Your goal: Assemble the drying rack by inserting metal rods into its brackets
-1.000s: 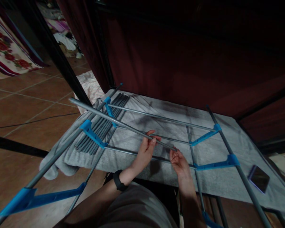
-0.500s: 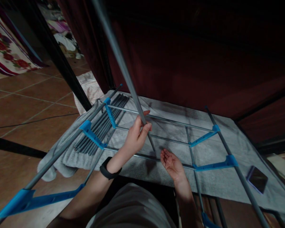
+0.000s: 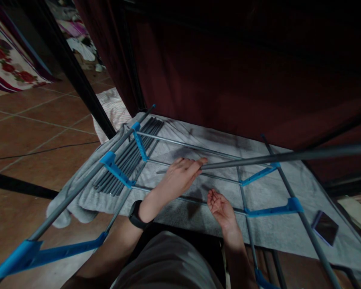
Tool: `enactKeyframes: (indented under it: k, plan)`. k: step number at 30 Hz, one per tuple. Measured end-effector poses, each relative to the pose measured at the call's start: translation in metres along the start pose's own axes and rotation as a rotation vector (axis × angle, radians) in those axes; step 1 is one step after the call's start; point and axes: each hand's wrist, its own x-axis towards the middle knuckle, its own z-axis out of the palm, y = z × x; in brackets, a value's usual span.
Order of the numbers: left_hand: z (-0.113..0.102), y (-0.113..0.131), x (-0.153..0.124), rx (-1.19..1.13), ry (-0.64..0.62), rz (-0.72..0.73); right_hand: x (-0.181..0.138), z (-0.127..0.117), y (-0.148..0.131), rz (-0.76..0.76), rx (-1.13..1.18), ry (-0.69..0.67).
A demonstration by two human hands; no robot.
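My left hand (image 3: 182,176) is closed around a grey metal tube (image 3: 258,159) near one end. The tube's short end pokes out left of the hand, and its long part runs to the right edge of view. Palm up, my right hand (image 3: 221,206) hovers over the near rail with its fingers loosely curled and holds nothing. Around both hands stands a rack frame of grey tubes (image 3: 192,144) joined by blue plastic brackets (image 3: 117,170). Inside its left side, a bundle of loose grey tubes (image 3: 128,160) lies on a grey blanket (image 3: 174,218).
A phone (image 3: 325,227) lies on the blanket at the right. Dark posts (image 3: 69,72) and a dark red curtain (image 3: 228,88) border the blanket. On the left is a tiled floor (image 3: 33,132) with a cable (image 3: 45,150) across it.
My left hand has turned over and swung the tube from steeply upright to nearly level, pointing right. My right hand has shifted slightly right.
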Motion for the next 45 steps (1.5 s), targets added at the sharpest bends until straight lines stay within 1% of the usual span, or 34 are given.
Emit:
enactKeyframes:
  k: [3, 6, 11, 15, 23, 26, 33, 38, 45]
  plan:
    - [0.002, 0.005, -0.002, 0.065, -0.048, 0.028, 0.0, -0.001, -0.001, -0.015, 0.008, -0.012]
    - [0.007, 0.002, -0.007, 0.104, -0.073, 0.023, 0.001, -0.003, -0.002, -0.026, 0.009, -0.025]
    - [0.017, -0.014, -0.02, 0.144, -0.133, -0.012, 0.001, -0.006, -0.004, -0.047, 0.006, -0.011]
    - [0.028, -0.026, -0.029, 0.177, -0.216, -0.059, 0.001, -0.004, -0.004, -0.055, 0.015, -0.008]
    - [0.053, -0.051, -0.047, 0.177, -0.379, -0.157, -0.003, 0.003, -0.007, -0.187, -0.012, -0.016]
    - [0.059, -0.056, -0.051, 0.151, -0.429, -0.187, -0.003, 0.003, -0.008, -0.242, -0.017, -0.042]
    - [0.071, -0.061, -0.056, 0.158, -0.507, -0.211, -0.004, 0.001, -0.01, -0.33, 0.031, -0.049]
    - [0.074, -0.061, -0.056, 0.17, -0.547, -0.212, -0.01, 0.003, -0.013, -0.394, 0.009, -0.08]
    - [0.078, -0.058, -0.053, 0.177, -0.571, -0.17, -0.011, 0.007, -0.013, -0.477, -0.002, -0.036]
